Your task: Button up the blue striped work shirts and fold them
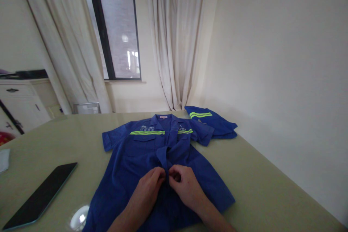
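Note:
A blue short-sleeved shirt (141, 152) with yellow-green reflective stripes lies spread on the table (261, 181), its collar toward the far edge. My left hand (149, 188) pinches the front edge of the shirt near the middle, fingers pressed together. Just to its right, my right hand (187, 186) holds the other side of the same raised strip of cloth between thumb and forefinger. The cloth above the hands is lifted and folded over. Any button between the fingertips is too small to make out.
Behind the shirt's right sleeve lies a folded blue garment (217, 125) with a similar stripe. A dark flat tablet-like object (42, 195) rests at the left. Beyond are curtains (176, 36), a window and a white cabinet (21, 101); a wall borders the table's right side.

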The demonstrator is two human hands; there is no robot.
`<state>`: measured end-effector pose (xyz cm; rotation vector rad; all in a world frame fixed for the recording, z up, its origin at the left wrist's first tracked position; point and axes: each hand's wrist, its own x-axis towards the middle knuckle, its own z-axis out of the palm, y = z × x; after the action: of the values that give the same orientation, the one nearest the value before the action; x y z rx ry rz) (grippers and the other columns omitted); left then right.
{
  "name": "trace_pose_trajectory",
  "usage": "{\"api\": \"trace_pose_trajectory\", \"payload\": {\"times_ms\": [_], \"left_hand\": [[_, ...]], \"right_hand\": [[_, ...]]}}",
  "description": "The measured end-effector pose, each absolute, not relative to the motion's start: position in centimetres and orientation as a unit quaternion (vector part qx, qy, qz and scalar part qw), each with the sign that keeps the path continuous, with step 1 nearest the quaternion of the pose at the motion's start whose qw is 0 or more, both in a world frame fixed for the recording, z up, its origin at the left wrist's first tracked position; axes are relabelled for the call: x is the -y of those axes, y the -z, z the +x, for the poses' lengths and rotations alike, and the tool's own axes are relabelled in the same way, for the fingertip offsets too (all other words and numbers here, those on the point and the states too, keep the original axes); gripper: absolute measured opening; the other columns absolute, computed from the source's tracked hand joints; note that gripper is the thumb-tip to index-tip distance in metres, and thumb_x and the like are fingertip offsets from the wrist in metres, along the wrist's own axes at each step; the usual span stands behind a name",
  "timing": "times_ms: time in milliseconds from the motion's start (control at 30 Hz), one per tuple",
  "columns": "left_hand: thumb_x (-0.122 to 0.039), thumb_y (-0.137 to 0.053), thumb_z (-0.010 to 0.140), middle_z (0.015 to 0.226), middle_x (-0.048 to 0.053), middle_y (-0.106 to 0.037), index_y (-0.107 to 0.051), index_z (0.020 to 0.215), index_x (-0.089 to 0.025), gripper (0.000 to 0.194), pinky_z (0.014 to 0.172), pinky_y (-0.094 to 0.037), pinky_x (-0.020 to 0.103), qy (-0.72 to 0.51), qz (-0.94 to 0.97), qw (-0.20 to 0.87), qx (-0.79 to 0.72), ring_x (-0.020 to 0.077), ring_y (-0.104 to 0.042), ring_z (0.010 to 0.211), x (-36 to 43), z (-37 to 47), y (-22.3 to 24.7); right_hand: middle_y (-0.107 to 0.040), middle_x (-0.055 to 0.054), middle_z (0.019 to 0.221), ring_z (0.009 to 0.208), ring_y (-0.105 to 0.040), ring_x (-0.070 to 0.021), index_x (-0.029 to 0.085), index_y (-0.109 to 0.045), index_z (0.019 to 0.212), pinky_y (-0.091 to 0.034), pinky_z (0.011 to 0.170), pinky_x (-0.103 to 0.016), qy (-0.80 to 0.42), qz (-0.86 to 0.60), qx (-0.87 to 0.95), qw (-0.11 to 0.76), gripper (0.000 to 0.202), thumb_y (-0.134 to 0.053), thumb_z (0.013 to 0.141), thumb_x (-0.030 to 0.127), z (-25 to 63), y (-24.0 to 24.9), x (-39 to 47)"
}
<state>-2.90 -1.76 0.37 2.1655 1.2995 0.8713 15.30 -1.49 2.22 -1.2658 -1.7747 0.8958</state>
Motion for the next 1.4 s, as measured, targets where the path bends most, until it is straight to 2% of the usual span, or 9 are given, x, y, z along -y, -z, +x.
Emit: {"api": "trace_pose_trajectory", "payload": {"times_ms": [133,400,533,700,867,967,1133,1267,1400], "left_hand": [[-0.017,-0.049,0.095,0.092,-0.001,-0.071,-0.061,0.094,-0.026,0.015,0.08,-0.05,0.024,-0.347,0.763,0.301,-0.455,0.0163,-0.068,0.088,1.6,-3.0,-0.8],[-0.024,-0.044,0.098,0.09,-0.001,-0.071,-0.058,0.095,-0.027,0.015,0.078,-0.048,0.024,-0.36,0.735,0.32,-0.477,0.0163,-0.069,0.084,2.1,-2.9,-1.3],[-0.031,-0.045,0.1,0.095,0.001,-0.073,-0.058,0.1,-0.026,0.014,0.08,-0.05,0.025,-0.389,0.704,0.362,-0.471,0.0177,-0.07,0.087,2.4,-2.2,-1.9],[-0.045,-0.06,0.093,0.088,0.002,-0.074,-0.059,0.096,-0.023,0.022,0.074,-0.051,0.027,-0.409,0.66,0.416,-0.474,0.0199,-0.07,0.083,2.4,-1.9,-1.9],[-0.043,-0.063,0.09,0.067,-0.004,-0.065,-0.054,0.092,-0.021,0.023,0.056,-0.037,0.022,-0.426,0.617,0.473,-0.463,0.0139,-0.059,0.061,1.2,-2.6,-0.6],[-0.042,-0.064,0.088,0.066,-0.005,-0.064,-0.051,0.094,-0.021,0.025,0.054,-0.032,0.021,-0.429,0.599,0.506,-0.448,0.0123,-0.056,0.058,0.9,-2.9,-0.5],[-0.029,-0.055,0.093,0.079,-0.002,-0.071,-0.052,0.099,-0.025,0.007,0.069,-0.044,0.025,-0.379,0.695,0.408,-0.454,0.0172,-0.068,0.075,1.6,-3.0,-1.8],[-0.02,-0.052,0.092,0.084,-0.003,-0.07,-0.053,0.093,-0.026,0.006,0.071,-0.043,0.026,-0.335,0.754,0.298,-0.48,0.0173,-0.068,0.077,1.8,-3.4,-2.0],[-0.023,-0.059,0.088,0.072,-0.004,-0.063,-0.052,0.088,-0.024,0.007,0.061,-0.038,0.024,-0.348,0.718,0.361,-0.482,0.015,-0.06,0.065,1.0,-3.7,-1.3]], "right_hand": [[-0.067,0.0,0.071,0.064,-0.06,-0.0137,0.018,-0.073,0.079,-0.041,0.06,-0.022,-0.318,-0.511,0.708,0.369,0.018,-0.059,0.073,0.008,15.3,-2.1,1.5],[-0.063,0.002,0.065,0.061,-0.057,-0.0127,0.017,-0.073,0.081,-0.039,0.056,-0.021,-0.375,-0.495,0.68,0.39,0.015,-0.062,0.075,0.01,15.3,-1.9,1.1],[-0.062,0.003,0.069,0.062,-0.056,-0.012,0.018,-0.07,0.081,-0.038,0.058,-0.021,-0.328,-0.502,0.699,0.39,0.015,-0.061,0.075,0.008,15.2,-2.1,1.5],[-0.062,0.002,0.075,0.067,-0.057,-0.0125,0.02,-0.068,0.082,-0.037,0.062,-0.023,-0.238,-0.522,0.744,0.342,0.012,-0.063,0.079,0.009,15.0,-2.4,2.1],[-0.065,0.001,0.083,0.075,-0.061,-0.0135,0.023,-0.069,0.089,-0.04,0.068,-0.023,-0.21,-0.525,0.767,0.303,0.012,-0.063,0.085,0.014,15.1,-2.8,2.2],[-0.064,0.001,0.084,0.074,-0.06,-0.0137,0.023,-0.069,0.088,-0.04,0.068,-0.023,-0.2,-0.525,0.769,0.306,0.011,-0.063,0.085,0.015,15.2,-3.1,2.2],[-0.062,0.002,0.073,0.067,-0.056,-0.0134,0.02,-0.069,0.08,-0.037,0.062,-0.023,-0.255,-0.532,0.729,0.348,0.01,-0.064,0.078,0.013,15.2,-2.9,1.8],[-0.059,0.003,0.066,0.062,-0.053,-0.0122,0.019,-0.07,0.079,-0.035,0.059,-0.023,-0.302,-0.523,0.709,0.365,0.01,-0.064,0.074,0.012,15.3,-2.4,1.4],[-0.058,0.003,0.067,0.062,-0.052,-0.012,0.018,-0.07,0.079,-0.034,0.059,-0.023,-0.288,-0.512,0.726,0.358,0.01,-0.064,0.074,0.013,15.3,-2.6,1.5]]}}
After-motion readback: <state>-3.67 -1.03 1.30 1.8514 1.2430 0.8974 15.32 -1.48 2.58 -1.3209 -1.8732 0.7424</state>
